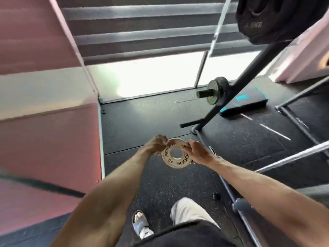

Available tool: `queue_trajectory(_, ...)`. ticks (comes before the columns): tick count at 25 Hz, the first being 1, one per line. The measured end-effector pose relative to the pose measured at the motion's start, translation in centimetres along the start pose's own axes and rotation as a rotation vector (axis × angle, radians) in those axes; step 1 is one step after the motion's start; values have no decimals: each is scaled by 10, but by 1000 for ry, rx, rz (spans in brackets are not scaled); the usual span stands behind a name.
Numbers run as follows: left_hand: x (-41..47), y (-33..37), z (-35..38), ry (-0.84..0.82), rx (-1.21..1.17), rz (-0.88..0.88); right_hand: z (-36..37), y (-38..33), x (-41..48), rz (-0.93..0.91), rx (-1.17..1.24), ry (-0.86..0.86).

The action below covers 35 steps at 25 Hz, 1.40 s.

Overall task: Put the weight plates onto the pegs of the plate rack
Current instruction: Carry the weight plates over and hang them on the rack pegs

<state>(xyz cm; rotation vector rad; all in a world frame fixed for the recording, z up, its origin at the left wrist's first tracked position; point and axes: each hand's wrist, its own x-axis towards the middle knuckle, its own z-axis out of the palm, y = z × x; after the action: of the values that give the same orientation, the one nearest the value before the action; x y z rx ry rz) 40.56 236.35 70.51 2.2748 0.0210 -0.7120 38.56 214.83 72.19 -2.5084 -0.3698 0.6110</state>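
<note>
Plate [169,160] gripped at opposite rims, fingers of left hand [156,144] and right hand [197,152] clamped on it; hole is best aligned squarely with the peg [203,93] before sliding

white plate [177,164], centre of frame, the one I'm holding: "ROGUE" in black, printed twice, once on the left arc and once on the right arc.
white plate, lower-left rim: small black figures, too small for me to read.
black plate [267,18], upper right: raised ".5KG"; leading digit too blurred to read.
round sticker [211,150] low on the plate rack [236,86], just right of centre: unreadable.
sandal [140,224], bottom centre: script on strap, unreadable.
</note>
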Motion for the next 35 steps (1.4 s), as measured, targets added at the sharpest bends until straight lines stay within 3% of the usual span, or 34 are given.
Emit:
queue_trajectory(9, 176, 41, -86, -211, 114, 105, -53, 25, 131, 218, 90, 173)
queue_trajectory(16, 308, 115, -146, -313, 243, 185, -117, 60, 226, 376, 187, 301)
queue_trajectory(21, 376, 167, -154, -375, 381, 319, -154, 80, 258, 464, 207, 434)
queue_trajectory(25, 420, 189, -151, -432, 542, 454, -159, 92, 280, 563, 79, 513)
queue_trajectory(35, 481, 203, -151, -540, 683, 659, -143, 75, 331, 989, 96, 734)
